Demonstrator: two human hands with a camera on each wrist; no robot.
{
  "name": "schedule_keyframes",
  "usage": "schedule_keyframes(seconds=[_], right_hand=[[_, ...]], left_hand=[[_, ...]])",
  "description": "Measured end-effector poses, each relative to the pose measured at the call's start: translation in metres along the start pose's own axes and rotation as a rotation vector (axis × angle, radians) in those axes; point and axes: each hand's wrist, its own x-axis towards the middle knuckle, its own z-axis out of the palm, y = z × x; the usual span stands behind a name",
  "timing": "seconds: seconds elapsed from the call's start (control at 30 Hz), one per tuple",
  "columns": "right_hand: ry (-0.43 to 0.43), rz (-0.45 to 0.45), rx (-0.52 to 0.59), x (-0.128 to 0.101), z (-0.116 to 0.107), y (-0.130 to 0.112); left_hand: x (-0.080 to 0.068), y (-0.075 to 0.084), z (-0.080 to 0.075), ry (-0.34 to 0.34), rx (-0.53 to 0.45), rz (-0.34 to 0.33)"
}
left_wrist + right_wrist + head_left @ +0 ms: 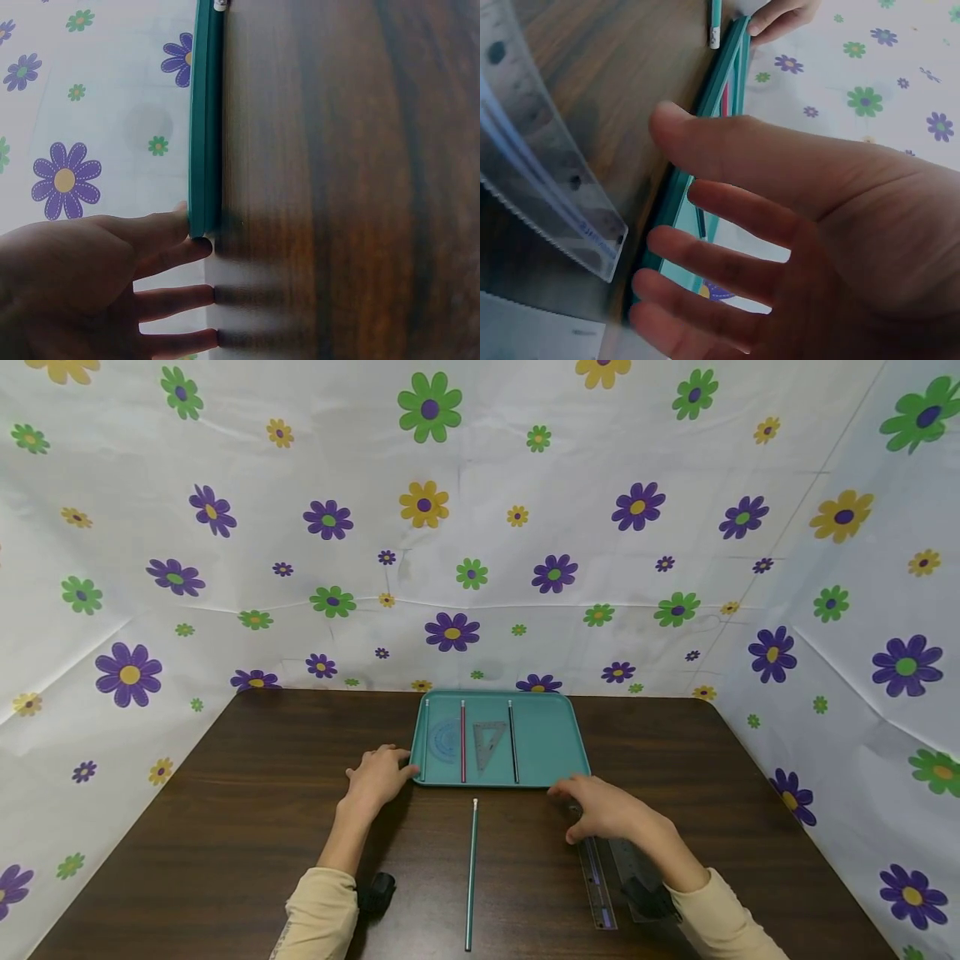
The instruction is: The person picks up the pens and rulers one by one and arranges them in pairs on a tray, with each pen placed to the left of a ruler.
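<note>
Dark brown wood-grain table (262, 793), far corners rounded. White cloth (480, 535) hangs behind and along both sides, creased, printed with green, purple and yellow flowers (452, 632). Faint sheen on tabletop.

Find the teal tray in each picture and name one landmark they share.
Head: tray, centre, slightly below mid-height.
Left wrist: tray edge, an upright strip left of centre, running down from the top.
Right wrist: near rim, slanting from top centre to lower left, partly behind the right hand.
Shared landmark: flowered cloth.

Head view forward and down, wrist views close-up, tray (551, 743) shared
</note>
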Motion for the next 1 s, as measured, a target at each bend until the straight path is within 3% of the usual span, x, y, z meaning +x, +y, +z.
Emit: schedule_keyframes(seconds=[0.53,1.0], right_hand=[[-0.178,0.052,-0.107,-0.018,0.007,0.006],[-0.105,0.022,-0.194,-0.019,0.014,0.006]], left_hand=[[-0.001,0.001,0.000,-0.010,-0.003,-0.005],[0.000,0.001,-0.001,-0.008,0.006,-0.003]])
